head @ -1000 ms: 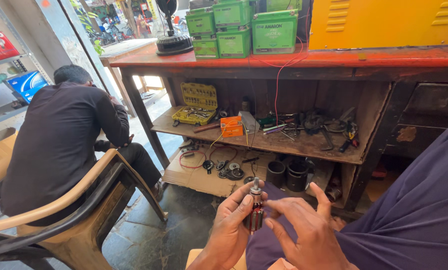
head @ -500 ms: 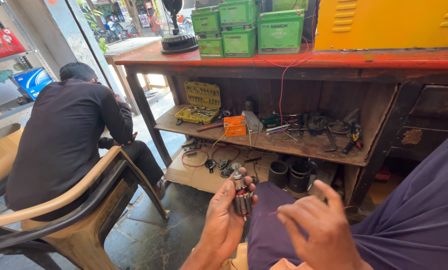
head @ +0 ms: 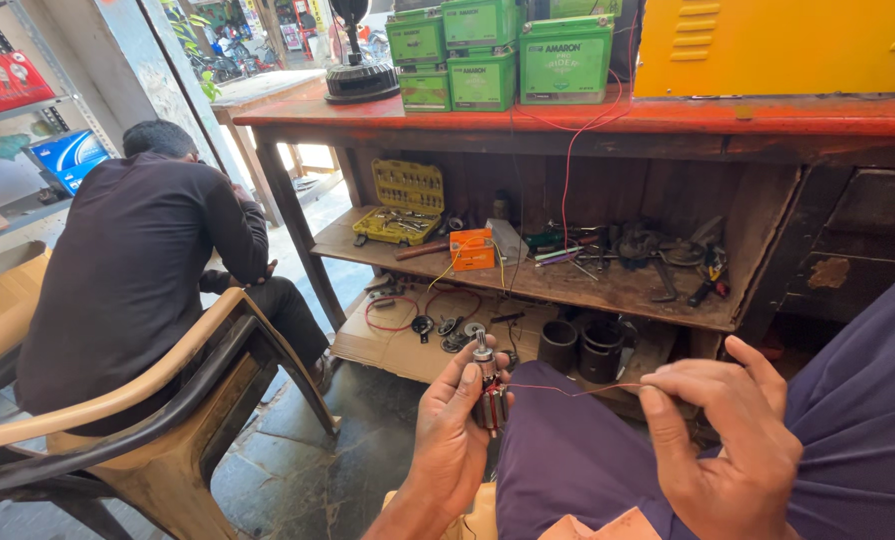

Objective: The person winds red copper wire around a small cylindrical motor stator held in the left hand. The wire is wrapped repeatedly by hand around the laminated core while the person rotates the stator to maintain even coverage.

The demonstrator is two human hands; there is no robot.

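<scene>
- We hold the small motor armature with copper windings and a steel shaft (head: 487,390) in our left hand (head: 450,440), fingers clamped around its lower body, in front of our lap and above the dark stone floor (head: 297,470).
- Our right hand (head: 727,440) has come away to the right: half a second ago it sat close beside the armature, and now it is well apart from it, thumb and forefinger pinched together on the end of a thin reddish copper wire (head: 577,389).
- That wire now runs taut and nearly level from the armature across to the right fingertips; we judge this to mean a strand is being drawn off the winding, though where it leaves the coil is too small to tell.
- The armature's long axis stands close to upright, the shaft end pointing up and slightly away from us, the wound body sitting low in the palm.
- Beyond our hands the red-topped wooden bench (head: 587,120) carries green boxed batteries (head: 487,60), and its lower shelf (head: 527,280) holds a yellow socket-set case (head: 402,200) and a small orange box (head: 471,249).
- To the left a person in a dark shirt (head: 137,270) sits in a tan plastic chair (head: 137,410), back turned to us.
</scene>
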